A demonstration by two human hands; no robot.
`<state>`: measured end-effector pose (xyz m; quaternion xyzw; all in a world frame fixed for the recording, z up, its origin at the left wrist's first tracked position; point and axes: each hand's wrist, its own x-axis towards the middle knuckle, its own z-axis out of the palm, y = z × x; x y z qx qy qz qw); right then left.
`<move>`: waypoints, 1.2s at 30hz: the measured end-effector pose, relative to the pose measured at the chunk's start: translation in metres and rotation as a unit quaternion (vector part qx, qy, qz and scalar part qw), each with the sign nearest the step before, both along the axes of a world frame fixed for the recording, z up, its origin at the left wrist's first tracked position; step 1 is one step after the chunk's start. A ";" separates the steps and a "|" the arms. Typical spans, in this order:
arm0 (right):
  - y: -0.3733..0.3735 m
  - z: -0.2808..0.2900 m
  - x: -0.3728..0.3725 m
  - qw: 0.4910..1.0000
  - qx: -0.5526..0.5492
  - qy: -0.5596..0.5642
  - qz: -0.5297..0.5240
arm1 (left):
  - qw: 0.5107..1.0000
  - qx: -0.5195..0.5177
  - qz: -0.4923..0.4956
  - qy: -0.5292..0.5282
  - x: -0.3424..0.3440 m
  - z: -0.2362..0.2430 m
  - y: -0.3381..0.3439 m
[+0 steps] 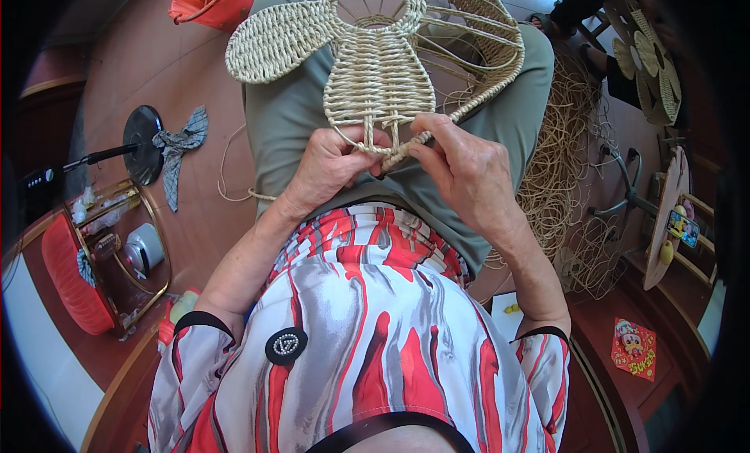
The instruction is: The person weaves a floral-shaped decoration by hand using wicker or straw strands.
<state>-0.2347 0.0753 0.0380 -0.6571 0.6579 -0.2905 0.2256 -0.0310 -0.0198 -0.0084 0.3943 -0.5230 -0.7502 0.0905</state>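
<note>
Head view: the weave (379, 86), a straw-coloured piece with a ring, a rounded left lobe and a central panel, lies over the person's lap, its lower edge toward the waist. Short uprights link the panel to a curved rim below; a thick wrapped edge sweeps up the right side.

Left hand (332, 168) has its fingers drawn together at the rim, just under the panel; exactly what its fingertips pinch is partly hidden. Right hand (469, 164) has thumb and forefinger nearly together, gripping the wrapped edge close beside the left fingertips.

Grey-green trousers (285, 113) lie beneath the weave; the shirt (391, 312) is red, white and grey. To the right, loose strands (558, 156) are heaped on the floor (203, 234), with a second weave (644, 55) beyond, near a person in dark clothing. To the left are a red bag (207, 6), a black round base (142, 160), a patterned cloth (183, 148) and a gold-framed rack with a red basket (69, 277). A red paper (634, 350) is at lower right.
</note>
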 end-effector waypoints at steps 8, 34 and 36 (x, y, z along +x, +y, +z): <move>0.000 -0.004 -0.001 1.000 -0.012 -0.002 0.011 | 0.998 0.000 -0.024 0.060 0.007 -0.013 -0.008; -0.001 0.009 0.005 0.997 -0.030 0.061 0.047 | 0.915 0.291 0.091 0.265 0.000 -0.018 0.012; -0.004 0.012 0.004 0.993 -0.038 0.094 0.068 | 0.905 0.305 0.080 0.285 0.001 -0.013 0.013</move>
